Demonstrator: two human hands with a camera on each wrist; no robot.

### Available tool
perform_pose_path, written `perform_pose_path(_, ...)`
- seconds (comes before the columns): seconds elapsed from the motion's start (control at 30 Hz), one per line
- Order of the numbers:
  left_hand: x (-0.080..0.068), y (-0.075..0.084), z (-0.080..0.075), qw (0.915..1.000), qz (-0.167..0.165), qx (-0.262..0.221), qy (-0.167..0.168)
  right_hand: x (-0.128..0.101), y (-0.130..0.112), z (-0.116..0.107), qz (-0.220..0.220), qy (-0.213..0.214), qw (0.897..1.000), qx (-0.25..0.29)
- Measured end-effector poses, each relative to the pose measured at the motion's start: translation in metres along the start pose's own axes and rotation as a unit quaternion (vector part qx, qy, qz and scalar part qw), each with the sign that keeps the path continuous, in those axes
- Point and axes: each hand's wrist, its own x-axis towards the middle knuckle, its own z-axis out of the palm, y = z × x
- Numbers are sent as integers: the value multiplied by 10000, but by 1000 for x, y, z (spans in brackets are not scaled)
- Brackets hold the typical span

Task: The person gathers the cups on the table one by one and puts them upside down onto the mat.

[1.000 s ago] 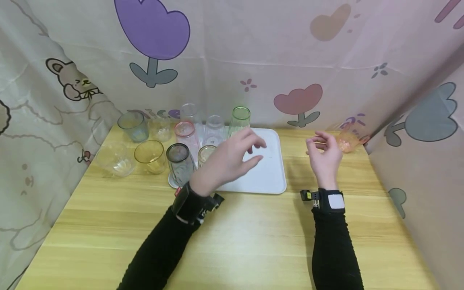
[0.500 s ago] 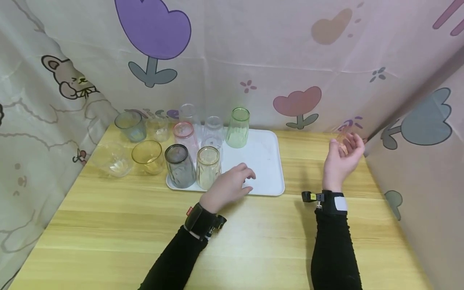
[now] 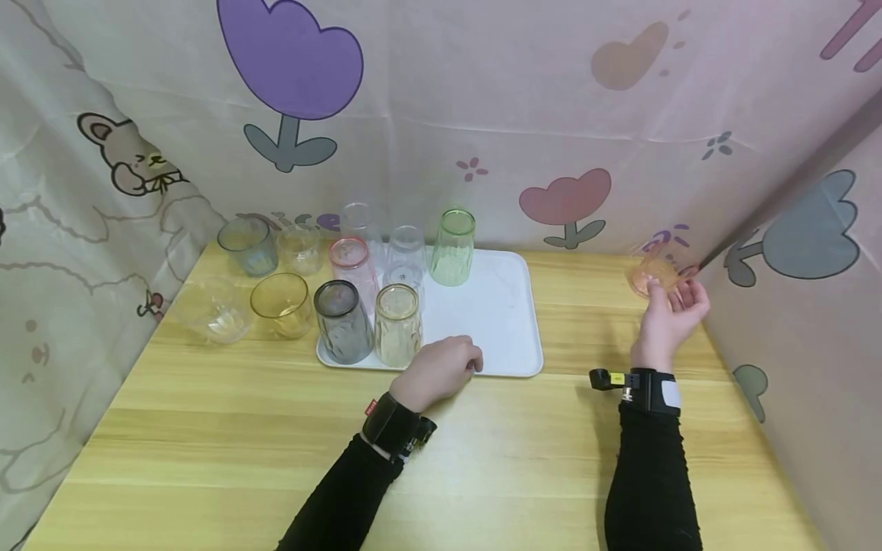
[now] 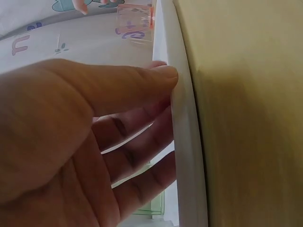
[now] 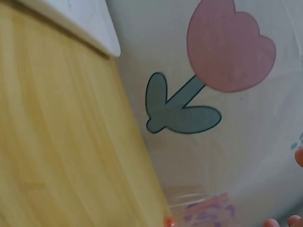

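My left hand point(image 3: 463, 360) rests on the front rim of the white tray point(image 3: 503, 321), fingers relaxed and holding nothing; in the left wrist view the thumb point(image 4: 161, 75) lies against the tray rim point(image 4: 187, 156). Several upright plastic cups stand on the tray's left half, among them a green cup point(image 3: 452, 247), a grey cup point(image 3: 342, 321) and a pale yellow cup point(image 3: 397, 324). My right hand point(image 3: 671, 297) is at the far right corner, palm up, fingertips beside a small orange cup point(image 3: 650, 274) point(image 5: 199, 205) but not closed round it.
Left of the tray on the wooden table point(image 3: 441, 459) stand an amber cup point(image 3: 280, 304), a clear bowl point(image 3: 210, 308), a grey-blue cup point(image 3: 246, 245) and a clear cup point(image 3: 300, 249). Patterned cloth walls point(image 3: 551, 115) close in the back and both sides.
My left hand drew back from above the tray and settled on its front rim. My right hand moved right and farther back to the orange cup in the corner.
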Motion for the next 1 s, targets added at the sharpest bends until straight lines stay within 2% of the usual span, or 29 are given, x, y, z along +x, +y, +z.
perform_pose_path(0.2,0,0,0,10000,-34,-20,-80,21,5,-10,387,29,9989,-248)
perform_pose_path(0.43,0,0,1,9999,-48,-25,-89,50,9,-10,536,-16,9942,-935)
perform_pose_path(0.7,1,1,0,9998,-126,-46,-121,77,14,-3,576,-519,9837,-1625)
perform_pose_path(1.0,2,-1,0,9997,-137,-79,-171,96,15,3,792,-546,9785,-1825)
